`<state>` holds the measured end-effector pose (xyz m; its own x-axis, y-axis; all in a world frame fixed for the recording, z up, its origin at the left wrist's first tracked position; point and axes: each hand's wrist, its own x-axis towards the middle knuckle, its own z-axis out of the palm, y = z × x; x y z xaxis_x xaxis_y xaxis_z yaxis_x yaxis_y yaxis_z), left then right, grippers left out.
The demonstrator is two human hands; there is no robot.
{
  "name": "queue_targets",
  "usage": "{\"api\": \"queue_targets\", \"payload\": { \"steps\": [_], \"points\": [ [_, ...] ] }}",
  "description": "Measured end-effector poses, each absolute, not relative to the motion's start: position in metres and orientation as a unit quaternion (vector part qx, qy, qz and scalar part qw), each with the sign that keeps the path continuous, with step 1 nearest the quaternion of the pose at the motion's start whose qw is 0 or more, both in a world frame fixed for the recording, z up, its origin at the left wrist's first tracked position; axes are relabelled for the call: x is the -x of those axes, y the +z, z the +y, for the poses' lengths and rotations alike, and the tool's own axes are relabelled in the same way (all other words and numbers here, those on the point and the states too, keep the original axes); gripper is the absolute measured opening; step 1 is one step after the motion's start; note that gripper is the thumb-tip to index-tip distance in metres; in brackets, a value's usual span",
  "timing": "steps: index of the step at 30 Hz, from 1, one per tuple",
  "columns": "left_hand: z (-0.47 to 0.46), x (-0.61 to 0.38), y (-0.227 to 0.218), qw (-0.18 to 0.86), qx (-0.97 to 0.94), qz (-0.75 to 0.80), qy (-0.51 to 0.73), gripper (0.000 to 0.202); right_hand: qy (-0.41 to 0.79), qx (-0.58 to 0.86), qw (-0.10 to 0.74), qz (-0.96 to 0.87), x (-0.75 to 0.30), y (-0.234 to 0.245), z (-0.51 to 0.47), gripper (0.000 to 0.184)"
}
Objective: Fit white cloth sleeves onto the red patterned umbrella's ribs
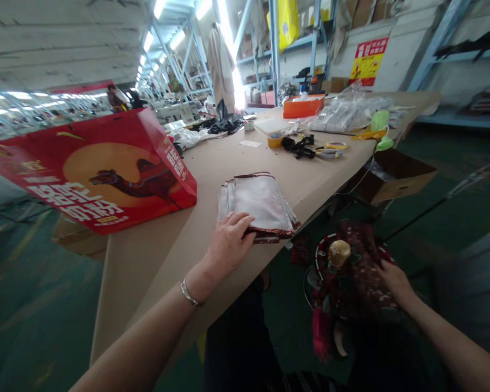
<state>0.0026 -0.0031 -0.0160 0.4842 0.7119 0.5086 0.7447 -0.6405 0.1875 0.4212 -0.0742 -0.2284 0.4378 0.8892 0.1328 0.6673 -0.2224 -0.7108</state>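
Observation:
On the table lies a stack of flat pieces (258,198), pale silvery on top with dark red patterned edges. My left hand (231,239), with a bracelet at the wrist, is at its near left corner, fingers on top and thumb at the edge, closed on it. Low on the right, below table height, my right hand (394,277) grips a dark red patterned cloth piece (365,261), smeared by motion. Beside that cloth are a round gold-coloured object (339,253) and a pink-red tassel (322,332). The fingertips of my right hand are partly hidden by the cloth.
A large red bag with a camel picture (139,179) stands on the table's left side. Farther back are yellow tape (275,140), yellow-handled pliers (330,152), an orange box (303,106) and clear plastic bags (347,111). Under the table's right edge sits an open carton (396,174).

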Motion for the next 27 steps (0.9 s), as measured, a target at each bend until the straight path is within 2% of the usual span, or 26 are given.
{"api": "queue_targets", "payload": {
  "steps": [3,5,7,8,9,11,13,17,20,22,24,27],
  "points": [
    [0.005,-0.005,-0.014,0.032,0.854,-0.432,-0.289,0.017,0.174,0.822,0.311,-0.445,-0.419,-0.225,-0.068,0.038],
    [0.008,-0.007,-0.009,0.033,0.854,-0.425,-0.299,0.019,0.156,0.808,0.373,-0.428,-0.405,-0.188,-0.063,0.047],
    [0.009,-0.011,-0.001,0.039,0.855,-0.416,-0.306,0.019,0.095,0.737,0.491,-0.455,-0.375,-0.129,-0.061,0.043],
    [0.009,-0.014,0.003,0.043,0.857,-0.411,-0.308,0.019,0.061,0.684,0.530,-0.498,-0.354,-0.096,-0.061,0.038],
    [0.009,-0.017,0.007,0.049,0.859,-0.406,-0.309,0.019,0.042,0.624,0.534,-0.569,-0.330,-0.064,-0.060,0.032],
    [0.010,-0.025,0.015,0.060,0.861,-0.398,-0.311,0.020,0.009,0.507,0.459,-0.729,-0.279,-0.013,-0.052,0.027],
    [0.013,-0.031,0.021,0.070,0.861,-0.394,-0.314,0.021,-0.008,0.466,0.351,-0.812,-0.234,0.015,-0.034,0.036],
    [0.020,-0.034,0.028,0.099,0.860,-0.413,-0.283,0.021,0.018,0.547,0.158,-0.821,-0.196,0.025,0.021,0.025],
    [0.024,-0.027,0.028,0.133,0.851,-0.454,-0.228,0.023,0.027,0.611,0.114,-0.783,-0.204,0.031,0.048,0.024],
    [0.026,-0.021,0.024,0.131,0.834,-0.496,-0.204,0.024,0.021,0.626,0.147,-0.766,-0.212,0.038,0.052,0.026],
    [0.030,-0.016,0.019,0.096,0.811,-0.535,-0.215,0.022,0.047,0.619,0.222,-0.752,-0.215,0.039,0.048,0.027],
    [0.035,-0.012,0.014,-0.040,0.750,-0.567,-0.337,0.020,0.231,0.573,0.357,-0.700,-0.205,0.023,0.038,0.032]
  ]
}}
